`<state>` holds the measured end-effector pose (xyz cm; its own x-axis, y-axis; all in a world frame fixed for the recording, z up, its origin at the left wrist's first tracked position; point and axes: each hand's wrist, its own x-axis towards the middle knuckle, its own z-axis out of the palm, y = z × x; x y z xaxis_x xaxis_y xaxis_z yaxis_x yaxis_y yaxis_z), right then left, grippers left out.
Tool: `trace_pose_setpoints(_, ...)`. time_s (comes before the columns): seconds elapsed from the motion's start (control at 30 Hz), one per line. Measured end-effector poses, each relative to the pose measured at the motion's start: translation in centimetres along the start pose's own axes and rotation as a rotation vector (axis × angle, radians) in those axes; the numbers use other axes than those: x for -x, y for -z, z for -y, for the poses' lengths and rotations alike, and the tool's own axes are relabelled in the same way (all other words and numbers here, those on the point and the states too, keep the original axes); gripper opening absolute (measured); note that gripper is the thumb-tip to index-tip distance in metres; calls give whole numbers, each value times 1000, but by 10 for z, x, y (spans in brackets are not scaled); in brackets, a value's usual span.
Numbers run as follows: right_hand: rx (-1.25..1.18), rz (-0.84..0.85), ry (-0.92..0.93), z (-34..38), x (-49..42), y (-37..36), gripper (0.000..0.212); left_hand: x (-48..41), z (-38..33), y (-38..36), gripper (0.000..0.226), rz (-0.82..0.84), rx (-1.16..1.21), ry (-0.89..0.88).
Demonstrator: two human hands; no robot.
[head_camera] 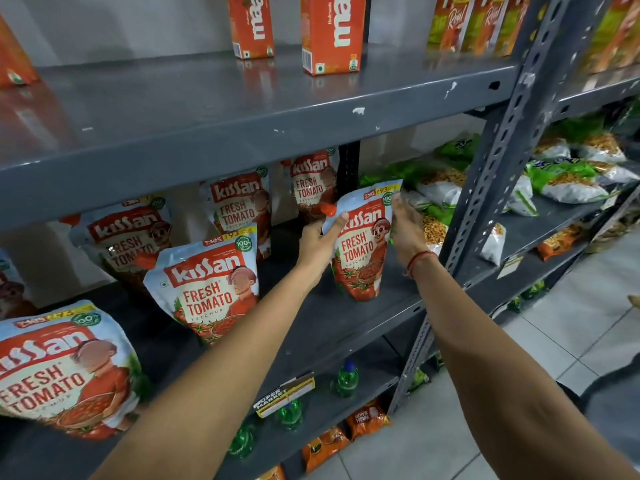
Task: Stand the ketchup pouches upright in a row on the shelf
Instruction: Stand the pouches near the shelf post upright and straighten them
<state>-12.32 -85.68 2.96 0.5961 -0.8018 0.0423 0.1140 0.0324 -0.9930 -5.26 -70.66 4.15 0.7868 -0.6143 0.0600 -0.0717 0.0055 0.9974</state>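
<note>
A Kissan ketchup pouch (360, 251) stands upright near the front right of the grey middle shelf (346, 327). My left hand (317, 245) grips its left edge below the red spout, and my right hand (407, 233) presses its right edge. Two more pouches stand along the shelf's front: one in the middle (207, 285) and a large one at the near left (62, 368). Behind them three pouches (128, 237), (239, 206), (311, 183) lean at the back.
Orange juice cartons (330, 32) stand on the shelf above. A slotted grey upright (485, 202) rises just right of my right hand, with snack bags (561, 181) beyond it. Green bottles (346, 379) and orange packets (325, 445) sit on lower shelves.
</note>
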Motion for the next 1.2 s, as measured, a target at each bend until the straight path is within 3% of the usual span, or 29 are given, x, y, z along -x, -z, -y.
trace_pose_setpoints(0.1, -10, 5, -14, 6, -6, 1, 48, -1, 15, 1, 13, 100, 30, -13)
trace_pose_setpoints(0.27, 101, 172, -131, -14, 2, 9, 56, 8, 63, 3, 56, 249, -247, 272)
trace_pose_setpoints(0.3, 134, 239, -174, -23, 9, 12, 54, 10, 72, 1, 61, 256, -321, 275)
trace_pose_setpoints(0.37, 171, 313, -200, -42, 20, 18, 30, 12, 85, -4, 70, 245, -425, 227)
trace_pose_setpoints(0.43, 117, 254, -173, -56, 28, 21, 13, 15, 92, -12, 75, 233, -467, 176)
trace_pose_setpoints(0.63, 13, 81, -111, -71, 41, 32, 21, 22, 105, -36, 76, 196, -658, 82)
trace_pose_setpoints(0.9, -2, 4, -137, -80, 48, 40, 34, 22, 113, -53, 73, 195, -743, 43)
trace_pose_setpoints(1.07, 23, -33, -99, -83, 53, 39, 20, 26, 116, -50, 78, 231, -817, 23)
trace_pose_setpoints(1.2, 61, -153, -87, -85, 65, 33, 42, 35, 113, -43, 80, 313, -842, 37)
